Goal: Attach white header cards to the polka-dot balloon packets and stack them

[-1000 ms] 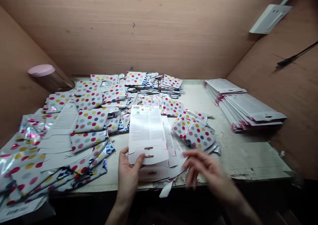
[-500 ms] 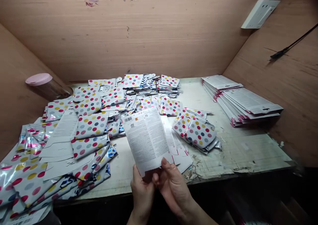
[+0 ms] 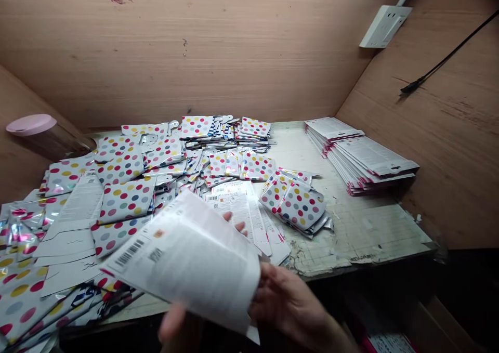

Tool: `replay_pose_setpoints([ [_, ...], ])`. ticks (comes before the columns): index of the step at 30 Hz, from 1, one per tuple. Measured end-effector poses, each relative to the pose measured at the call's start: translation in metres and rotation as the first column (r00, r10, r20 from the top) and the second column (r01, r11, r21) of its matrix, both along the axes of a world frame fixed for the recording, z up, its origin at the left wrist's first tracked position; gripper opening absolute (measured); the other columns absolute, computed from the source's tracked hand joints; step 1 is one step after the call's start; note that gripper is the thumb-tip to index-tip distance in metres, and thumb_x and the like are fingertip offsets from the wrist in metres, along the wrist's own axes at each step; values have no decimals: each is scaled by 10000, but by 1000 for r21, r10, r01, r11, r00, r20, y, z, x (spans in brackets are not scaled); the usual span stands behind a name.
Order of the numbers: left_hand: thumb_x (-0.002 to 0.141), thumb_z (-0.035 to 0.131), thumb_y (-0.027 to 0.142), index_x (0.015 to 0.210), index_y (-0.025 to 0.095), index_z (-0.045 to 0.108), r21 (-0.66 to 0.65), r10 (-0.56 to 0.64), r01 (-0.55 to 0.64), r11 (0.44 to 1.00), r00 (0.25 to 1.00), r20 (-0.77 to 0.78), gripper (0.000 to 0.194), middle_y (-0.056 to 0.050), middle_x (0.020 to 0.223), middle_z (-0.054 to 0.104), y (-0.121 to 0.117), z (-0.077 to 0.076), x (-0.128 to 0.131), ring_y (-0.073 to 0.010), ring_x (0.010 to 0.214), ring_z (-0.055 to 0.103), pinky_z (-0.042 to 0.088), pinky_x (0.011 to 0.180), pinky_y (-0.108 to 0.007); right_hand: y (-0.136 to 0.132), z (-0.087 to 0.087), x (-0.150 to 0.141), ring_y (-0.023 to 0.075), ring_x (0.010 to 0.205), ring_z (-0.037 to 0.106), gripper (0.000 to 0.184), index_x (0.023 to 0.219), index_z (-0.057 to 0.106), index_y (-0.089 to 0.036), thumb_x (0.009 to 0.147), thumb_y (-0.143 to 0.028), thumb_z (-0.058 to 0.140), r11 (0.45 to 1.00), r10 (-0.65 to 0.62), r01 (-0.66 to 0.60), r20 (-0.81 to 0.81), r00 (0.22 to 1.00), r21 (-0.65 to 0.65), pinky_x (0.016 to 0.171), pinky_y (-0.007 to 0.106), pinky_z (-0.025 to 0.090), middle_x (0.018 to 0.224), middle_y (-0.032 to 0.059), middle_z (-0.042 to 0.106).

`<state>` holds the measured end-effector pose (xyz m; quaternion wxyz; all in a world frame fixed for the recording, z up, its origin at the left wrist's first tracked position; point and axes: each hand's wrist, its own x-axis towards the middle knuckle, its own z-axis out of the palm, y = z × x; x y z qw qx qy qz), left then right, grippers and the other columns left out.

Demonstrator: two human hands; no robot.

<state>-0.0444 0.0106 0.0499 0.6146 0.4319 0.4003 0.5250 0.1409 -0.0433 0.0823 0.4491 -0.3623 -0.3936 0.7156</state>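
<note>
A white printed card (image 3: pixel 187 259) with a barcode and small text is tilted and bowed above the table's front edge, blurred by motion. Its right end is gripped by my right hand (image 3: pixel 290 303), thumb on top and the other fingers partly hidden behind. My left hand (image 3: pixel 175 324) shows a blurred thumb at the card's lower edge. Fingertips beyond its upper edge seem to belong to that same hand, closed around the card; the palm is hidden. Just behind lie more printed cards (image 3: pixel 255 228), fanned on the table.
Polka-dot foil packets (image 3: pixel 128 199) cover the left and back of the table (image 3: pixel 374 228); a small pile of packets (image 3: pixel 300 202) lies right of centre. Stacked printed cards (image 3: pixel 374 158) stand at the right. A pink-lidded container (image 3: pixel 35 127) leans at the left wall.
The card has swung left and toward me, turning from nearly upright to slanted and bowed. My left hand has moved left and lower, while my right hand keeps its end. The view has shifted slightly.
</note>
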Motion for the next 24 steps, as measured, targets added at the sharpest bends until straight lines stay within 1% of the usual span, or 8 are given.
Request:
replay_pose_setpoints([
  [2,301,361,1033,1386,330,426,-25,22,-18,1000,989,144,1295,-118,1402,501,6,18,-4,-435,1293,444,478,919,-583,12,-6,40,240,891,682,293,937,653,-191,932,-445,508,957,-208,115,353,912,267,788,409,555,982,115,694],
  [5,527,291,996,1440,290,374,-99,128,-104,990,952,279,1157,-131,1439,468,6,31,-9,-405,1323,421,438,979,-595,46,-31,97,357,1320,429,420,1195,610,-202,837,-415,656,703,-661,-8,657,364,711,1071,580,346,1390,172,501],
  [7,550,318,980,1458,255,351,-135,119,-75,988,928,354,1163,-158,1438,462,4,31,-7,-415,1325,416,435,981,-603,68,-54,120,396,1423,227,705,1424,407,-172,828,-461,647,665,-701,-242,702,122,706,1103,674,190,1534,201,288],
  [9,548,326,979,1457,239,348,-143,57,0,990,917,394,1172,-173,1436,460,3,27,-2,-426,1325,411,437,973,-611,81,-75,127,378,1430,222,784,1504,244,-160,863,-432,603,666,-682,-387,731,31,638,1102,681,171,1541,213,267],
  [14,590,169,979,1458,256,332,-143,69,-31,989,961,267,1142,-171,1371,517,6,14,8,-402,1310,434,445,959,-597,79,-91,122,332,1417,282,645,1506,265,-191,913,-246,514,619,-690,-443,719,87,648,1093,600,320,1499,174,376],
  [17,623,92,957,1426,241,396,-161,113,-76,984,966,233,1118,-168,1344,548,12,11,13,-395,1299,444,440,975,-579,68,-71,118,288,1394,347,614,1514,244,-224,929,-120,399,539,-712,-403,656,250,739,1076,558,393,1458,141,448],
  [21,660,98,935,1384,215,455,-161,113,-61,985,933,341,1082,-179,1341,551,20,9,19,-398,1301,443,420,1003,-567,42,-30,97,305,1349,417,608,1495,294,-148,900,-78,402,346,-641,-383,514,570,856,1054,542,441,1423,164,486],
  [24,662,153,939,1392,204,442,-132,83,-30,991,908,410,1075,-187,1385,507,20,7,21,-400,1337,398,388,1029,-574,24,-10,73,316,1363,383,598,1482,304,-91,892,-65,399,273,-528,-571,616,584,775,1045,526,458,1425,182,470],
])
